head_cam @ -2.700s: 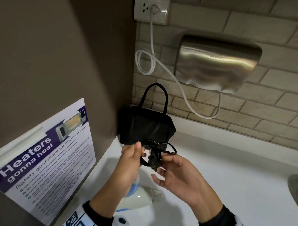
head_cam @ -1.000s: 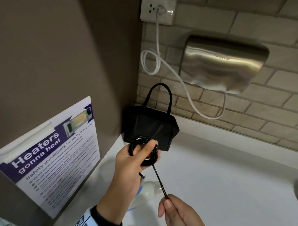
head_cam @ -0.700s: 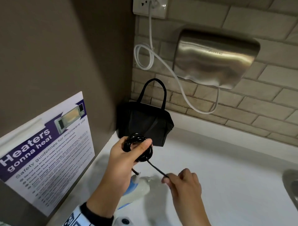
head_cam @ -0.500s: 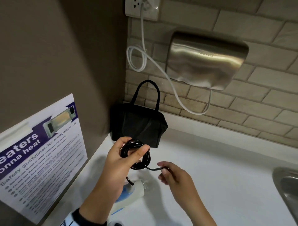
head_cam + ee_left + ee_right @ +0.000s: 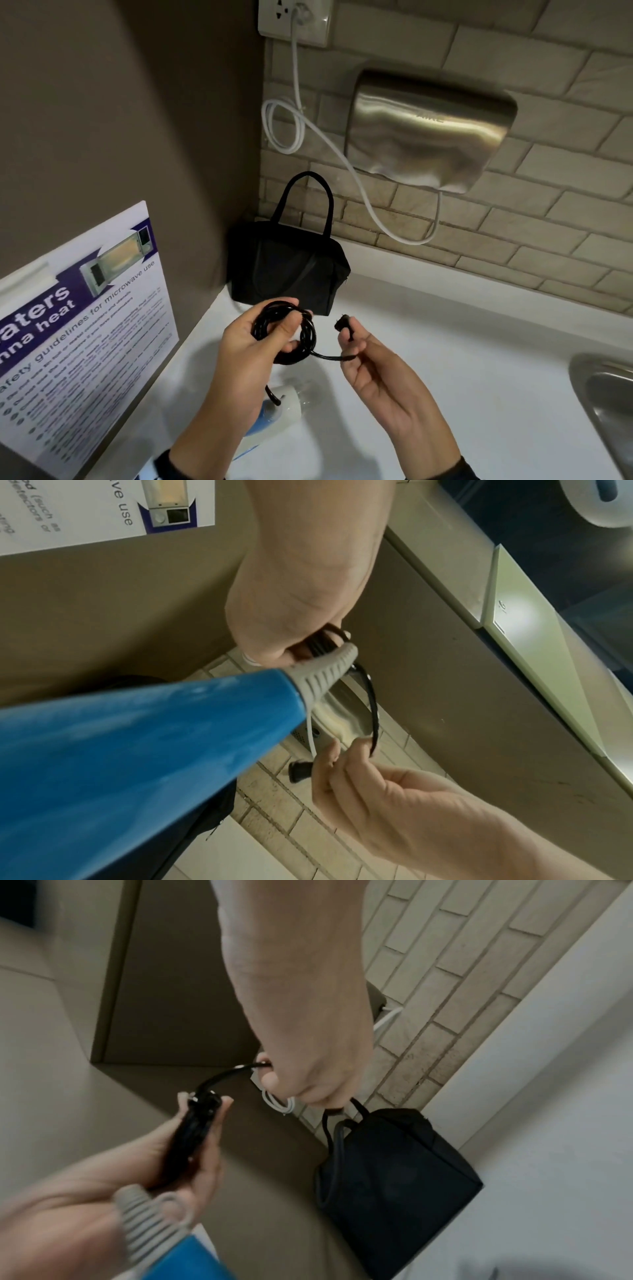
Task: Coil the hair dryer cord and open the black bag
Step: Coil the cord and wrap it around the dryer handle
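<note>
hair dryer cord (image 5: pixel 286 334) | coil clamped in left hand (image 5: pixel 246 356) | plug end (image 5: pixel 342 323) pinched by right hand (image 5: pixel 380 373) | risk: loops springing loose if grip slackens | black bag (image 5: pixel 291 267) zipped

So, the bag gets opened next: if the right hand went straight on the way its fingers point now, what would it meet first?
Probably the black bag. The right hand, pinching the cord's plug end, points up and away toward the bag's right corner. Depth is unclear, so it could pass beside the bag and reach the brick wall.

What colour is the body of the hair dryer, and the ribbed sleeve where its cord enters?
The hair dryer body is blue; the ribbed sleeve is grey. Left wrist view shows both best.
</note>
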The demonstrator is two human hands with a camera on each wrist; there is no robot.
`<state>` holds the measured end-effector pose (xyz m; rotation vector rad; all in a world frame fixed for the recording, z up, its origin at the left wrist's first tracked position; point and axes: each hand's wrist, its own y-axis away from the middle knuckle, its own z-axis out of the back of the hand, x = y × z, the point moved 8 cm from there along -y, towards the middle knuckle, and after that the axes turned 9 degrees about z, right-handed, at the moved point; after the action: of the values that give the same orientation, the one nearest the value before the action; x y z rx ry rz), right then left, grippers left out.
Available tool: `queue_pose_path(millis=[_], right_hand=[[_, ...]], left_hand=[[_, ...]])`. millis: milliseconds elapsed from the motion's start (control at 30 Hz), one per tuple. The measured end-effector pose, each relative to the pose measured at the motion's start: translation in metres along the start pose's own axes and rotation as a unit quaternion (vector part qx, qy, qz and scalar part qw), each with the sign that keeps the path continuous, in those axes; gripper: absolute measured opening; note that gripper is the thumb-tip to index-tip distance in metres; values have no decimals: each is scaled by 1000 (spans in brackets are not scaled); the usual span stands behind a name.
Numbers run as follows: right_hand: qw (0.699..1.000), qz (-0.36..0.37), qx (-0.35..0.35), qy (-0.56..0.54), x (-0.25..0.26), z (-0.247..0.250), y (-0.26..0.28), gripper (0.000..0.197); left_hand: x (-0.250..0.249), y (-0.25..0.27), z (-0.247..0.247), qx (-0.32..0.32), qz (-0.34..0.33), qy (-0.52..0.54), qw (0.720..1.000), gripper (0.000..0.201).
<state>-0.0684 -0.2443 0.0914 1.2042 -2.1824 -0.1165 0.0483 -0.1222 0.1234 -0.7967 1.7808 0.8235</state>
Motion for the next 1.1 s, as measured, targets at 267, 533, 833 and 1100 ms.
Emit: queue_pose_path(millis=[267,533,833,1100], right_hand=[[1000,-8,-26,11,-17,11,12,34],[942,17,80,326,-19,2,25,24],[912,63,123,387,-15,-10,28,22],[896,45,147,417,-17,-9,28,13]], left_hand=[[-7,-1,2,14,-20,91,996,15],[5,0,-5,6,21,64,998,21],[7,-2,3,-21,33,42,998,22],[7,-1,-5,6,31,20,999,23]])
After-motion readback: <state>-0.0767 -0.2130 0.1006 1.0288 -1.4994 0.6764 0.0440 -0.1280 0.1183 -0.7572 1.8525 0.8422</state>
